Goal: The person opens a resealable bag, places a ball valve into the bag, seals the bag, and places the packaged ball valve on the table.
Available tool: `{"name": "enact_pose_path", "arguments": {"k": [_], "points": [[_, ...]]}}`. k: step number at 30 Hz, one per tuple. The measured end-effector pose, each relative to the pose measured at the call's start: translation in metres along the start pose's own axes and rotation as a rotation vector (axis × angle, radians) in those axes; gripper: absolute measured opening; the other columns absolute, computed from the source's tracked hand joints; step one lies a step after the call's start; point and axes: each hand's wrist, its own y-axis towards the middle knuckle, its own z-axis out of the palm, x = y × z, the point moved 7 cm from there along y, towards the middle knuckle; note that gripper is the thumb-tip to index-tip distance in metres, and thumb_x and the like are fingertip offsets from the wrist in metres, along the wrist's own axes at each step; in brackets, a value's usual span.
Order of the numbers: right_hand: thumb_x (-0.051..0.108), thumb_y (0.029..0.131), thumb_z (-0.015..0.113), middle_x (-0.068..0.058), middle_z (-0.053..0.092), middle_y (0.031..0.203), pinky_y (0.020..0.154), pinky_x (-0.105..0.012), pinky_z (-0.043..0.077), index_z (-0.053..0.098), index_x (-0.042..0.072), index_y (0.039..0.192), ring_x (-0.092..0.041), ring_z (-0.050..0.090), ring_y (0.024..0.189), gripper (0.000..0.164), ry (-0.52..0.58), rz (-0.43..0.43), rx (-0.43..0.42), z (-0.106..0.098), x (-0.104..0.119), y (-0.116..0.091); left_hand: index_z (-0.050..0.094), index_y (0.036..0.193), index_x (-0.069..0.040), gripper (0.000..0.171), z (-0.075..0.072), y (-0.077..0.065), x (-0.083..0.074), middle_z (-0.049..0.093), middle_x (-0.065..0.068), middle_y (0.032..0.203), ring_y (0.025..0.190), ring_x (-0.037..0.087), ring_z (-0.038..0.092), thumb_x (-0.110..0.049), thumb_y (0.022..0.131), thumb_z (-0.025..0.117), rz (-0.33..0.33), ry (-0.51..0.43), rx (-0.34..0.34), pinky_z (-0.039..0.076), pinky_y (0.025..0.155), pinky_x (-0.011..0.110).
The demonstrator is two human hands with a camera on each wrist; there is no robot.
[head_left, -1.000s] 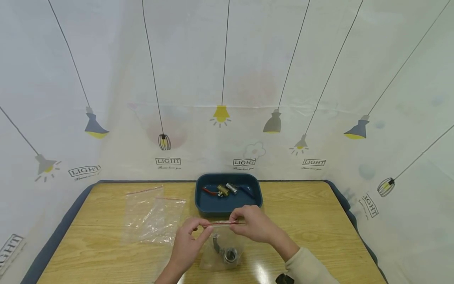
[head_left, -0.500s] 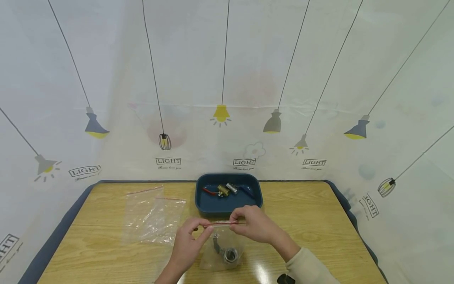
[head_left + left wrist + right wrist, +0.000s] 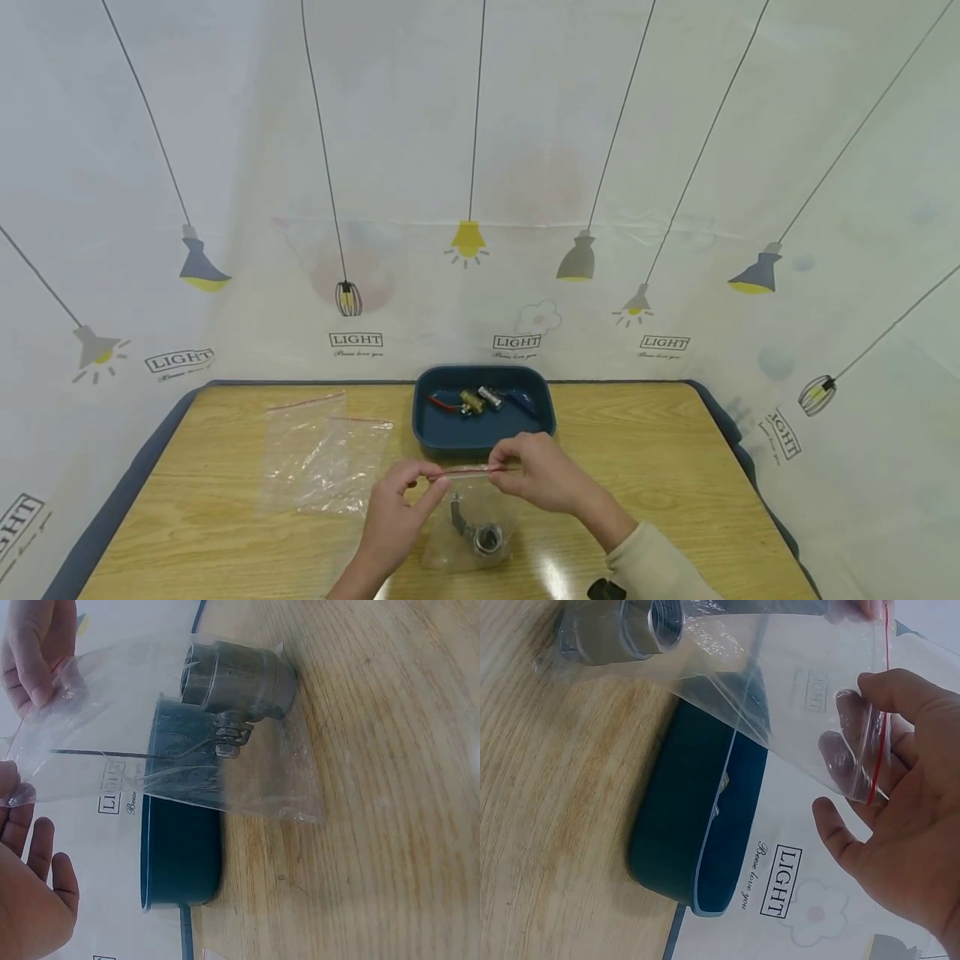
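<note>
A clear zip bag with a red strip along its top hangs upright between both hands, over the near middle of the table. Inside it lies a metal ball valve with a long lever, at the bottom of the bag. My left hand pinches the left end of the zip between thumb and forefinger. At the right end of the strip, my right hand pinches with its thumb and forefinger, the other fingers partly behind the film in the right wrist view.
Just behind the bag stands a dark blue tray holding a brass valve with a red lever and a silver valve with a blue lever. Two flat zip bags overlap on the wooden table at left. A printed curtain borders the table.
My right thumb and forefinger have shifted slightly to the right along the zip strip. The left hand and the bagged valve stay in nearly the same place.
</note>
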Motion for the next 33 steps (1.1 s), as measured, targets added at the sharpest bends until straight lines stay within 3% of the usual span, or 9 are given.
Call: {"name": "enact_pose_path", "arguments": {"k": [6,30,33], "points": [[0.026,0.086,0.063,0.017,0.061,0.080,0.070,-0.021,0.047,0.061,0.027,0.082,0.002,0.055,0.073,0.005,0.012,0.015,0.011,-0.001,-0.001,0.000,0.065,0.081,-0.030,0.007,0.000,0.001,0.000,0.061,-0.018,0.079,0.079,0.004,0.055,-0.028,0.078,0.071,-0.023,0.002,0.009,0.042,0.072,0.024],[0.031,0.085,0.064,0.017,0.060,0.079,0.068,-0.022,0.046,0.060,0.028,0.081,0.001,0.055,0.072,0.007,0.001,0.021,0.016,-0.006,-0.010,-0.006,0.065,0.081,-0.029,0.009,0.000,-0.001,0.001,0.061,-0.018,0.080,0.079,0.004,0.056,-0.024,0.078,0.072,-0.004,-0.003,-0.014,0.042,0.072,0.024],[0.030,0.085,0.065,0.017,0.060,0.079,0.069,-0.022,0.046,0.060,0.028,0.080,0.001,0.055,0.073,0.007,-0.010,0.009,0.001,-0.006,-0.011,-0.006,0.066,0.079,-0.024,0.010,-0.002,-0.001,-0.011,0.063,-0.013,0.079,0.078,0.006,0.056,-0.016,0.077,0.073,-0.029,-0.007,-0.021,0.041,0.072,0.024]]}}
